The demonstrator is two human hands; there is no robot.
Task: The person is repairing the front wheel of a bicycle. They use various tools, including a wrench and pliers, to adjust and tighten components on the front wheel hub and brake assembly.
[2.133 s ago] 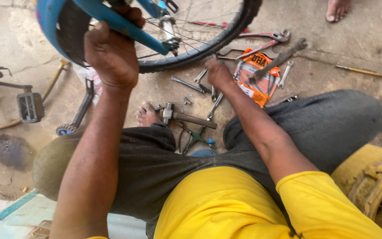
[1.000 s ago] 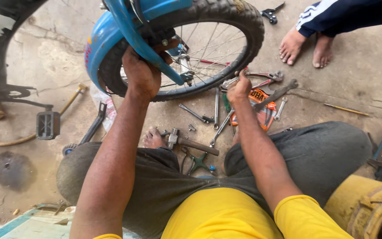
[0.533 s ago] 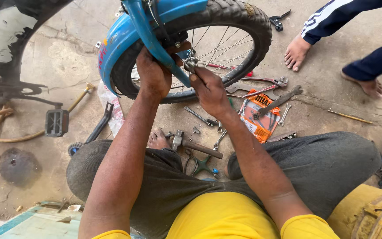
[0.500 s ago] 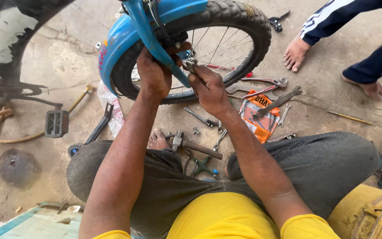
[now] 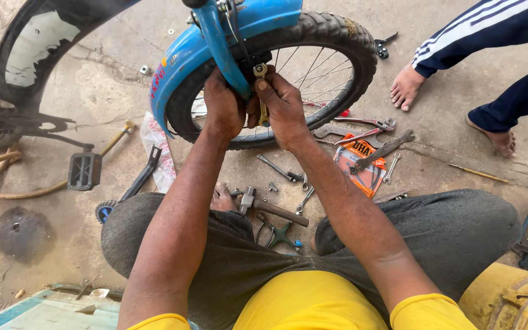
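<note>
Hands: the left hand (image 5: pixel 223 110) grips the blue fork leg (image 5: pixel 218 46) at the hub of the bicycle wheel (image 5: pixel 331 52), which stands on the concrete floor (image 5: pixel 99 79). The right hand (image 5: pixel 283 107) is closed on a small wrench (image 5: pixel 262 98) held at the axle. Loose spanners (image 5: pixel 383 150) and a hammer (image 5: pixel 270 208) lie on the floor just beside the wheel.

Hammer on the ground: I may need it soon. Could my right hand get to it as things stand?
Probably yes. The hammer lies uncovered between the knees, below the right hand, which is busy at the fork and would have to let go.
</note>
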